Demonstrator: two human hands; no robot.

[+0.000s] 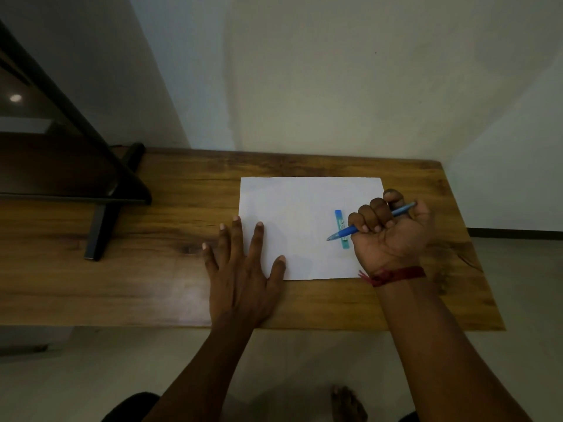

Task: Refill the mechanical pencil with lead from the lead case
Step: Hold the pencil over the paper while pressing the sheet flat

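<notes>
The person's right grip [393, 229] is curled into a fist round the pencil [344, 233], fingers wrapped over the blue barrel and thumb tucked on the far side. The pencil slants, its tip pointing toward the surface's left and near edges, while its rear end sticks out of the fist toward the far right corner. The tip hangs low over the paper [304, 214]; whether it touches the sheet cannot be told.

The case [338, 216], a slim blue-green strip, lies flat on the paper's right part, its length running from the far edge toward the near edge. The pencil crosses over its near half, and the knuckles of the right grip sit just beside it.

The left grip [240, 269] lies palm down with straight, spread fingers and holds nothing. Its forefinger and thumb rest on the paper's near left corner, and the other fingers rest on bare wood.

The white paper lies in the right half of the wooden surface [152, 269], between far and near edges. A red band [396, 275] circles the right wrist. A black stand [103, 220] occupies the surface's left far part. Below the near edge, a bare foot [347, 403] shows on the floor.
</notes>
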